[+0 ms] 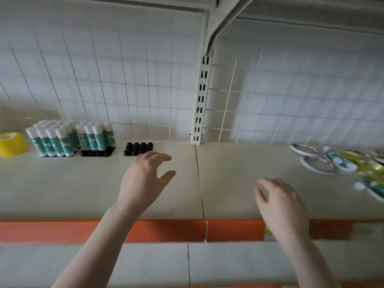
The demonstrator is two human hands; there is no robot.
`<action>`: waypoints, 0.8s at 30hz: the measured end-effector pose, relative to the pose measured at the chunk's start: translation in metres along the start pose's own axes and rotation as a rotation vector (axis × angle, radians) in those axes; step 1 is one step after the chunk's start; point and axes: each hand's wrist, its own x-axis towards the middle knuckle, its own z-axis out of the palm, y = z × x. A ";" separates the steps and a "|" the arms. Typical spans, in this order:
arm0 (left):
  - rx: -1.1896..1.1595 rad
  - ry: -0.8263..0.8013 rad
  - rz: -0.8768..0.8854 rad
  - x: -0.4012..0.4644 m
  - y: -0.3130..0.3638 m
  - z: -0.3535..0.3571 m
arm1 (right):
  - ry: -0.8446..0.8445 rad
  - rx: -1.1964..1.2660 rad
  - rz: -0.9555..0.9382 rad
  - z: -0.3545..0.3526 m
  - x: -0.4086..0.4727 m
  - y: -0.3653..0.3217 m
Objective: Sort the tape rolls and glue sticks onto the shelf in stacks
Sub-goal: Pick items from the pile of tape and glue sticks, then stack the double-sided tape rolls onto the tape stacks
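Several white-and-teal glue sticks (pixel 56 142) stand upright in a black holder tray at the shelf's back left. A second black tray (pixel 97 152) beside it holds a few more sticks (pixel 94 137), and a third black tray (pixel 138 148) stands empty. A yellow tape roll (pixel 11 143) sits at the far left. At the right lies a blurred heap of flat tape rolls (pixel 307 150), a loose glue stick (pixel 336 157) and yellow rolls (pixel 365 163). My left hand (pixel 143 179) hovers just in front of the empty tray, fingers relaxed, holding nothing. My right hand (pixel 280 202) hangs over the shelf's middle right, also holding nothing.
The beige shelf (pixel 228 175) has an orange front strip (pixel 166 230) and a seam down its middle. A white wire grid backs it, with a slotted upright post (pixel 200 100) in the centre. Another shelf board lies below, and one overhead.
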 end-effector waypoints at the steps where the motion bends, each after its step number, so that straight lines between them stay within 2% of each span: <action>1: -0.004 -0.016 0.005 -0.001 0.011 0.006 | 0.028 -0.006 -0.003 -0.005 -0.001 0.012; 5: -0.001 -0.055 0.029 0.001 0.055 0.033 | 0.111 -0.012 -0.002 -0.016 -0.002 0.064; 11: 0.016 -0.041 0.036 0.013 0.140 0.102 | 0.137 0.002 -0.017 -0.028 0.018 0.173; 16: 0.015 -0.033 0.006 0.030 0.220 0.163 | 0.120 0.032 -0.131 -0.042 0.053 0.255; 24: 0.044 -0.106 0.008 0.059 0.286 0.215 | 0.084 0.104 -0.152 -0.038 0.085 0.322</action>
